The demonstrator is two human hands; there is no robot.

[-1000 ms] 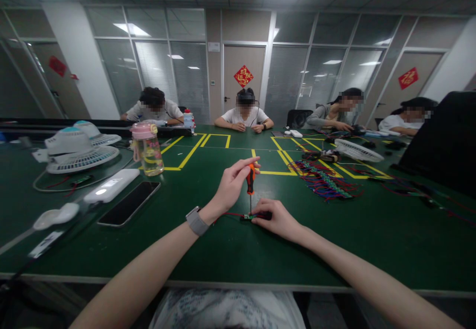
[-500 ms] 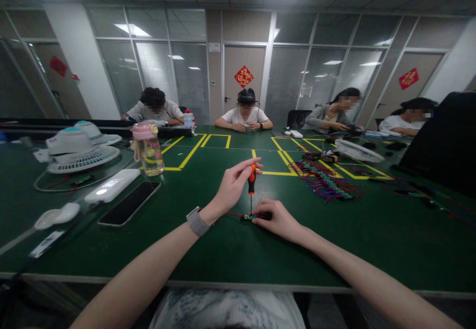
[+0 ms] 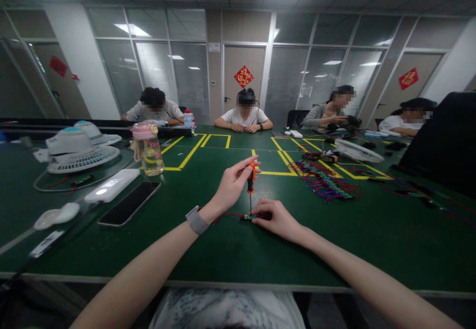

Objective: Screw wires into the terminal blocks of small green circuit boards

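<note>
My left hand [image 3: 235,180], with a grey-strapped watch on its wrist, grips the orange and black handle of a screwdriver [image 3: 251,185]. The screwdriver stands nearly upright, its thin shaft running down to a small green circuit board [image 3: 247,217]. Flat on the green table [image 3: 223,254], the board has a red wire leading off to the left. My right hand [image 3: 277,219] rests on the table with its fingertips closed on the board's right end. Those fingers partly hide the board and a dark piece under them.
Right of my hands lies a row of wired circuit boards [image 3: 327,180], near a white fan grille [image 3: 359,150]. To the left are a phone [image 3: 130,204], a white power strip [image 3: 112,186], a pink-lided bottle [image 3: 148,153] and white fans [image 3: 80,150]. Several people sit across the table.
The screwdriver handle has turned and leans slightly differently in my left hand. My right hand stays on the board. Across the table, a person at right has raised a dark object.
</note>
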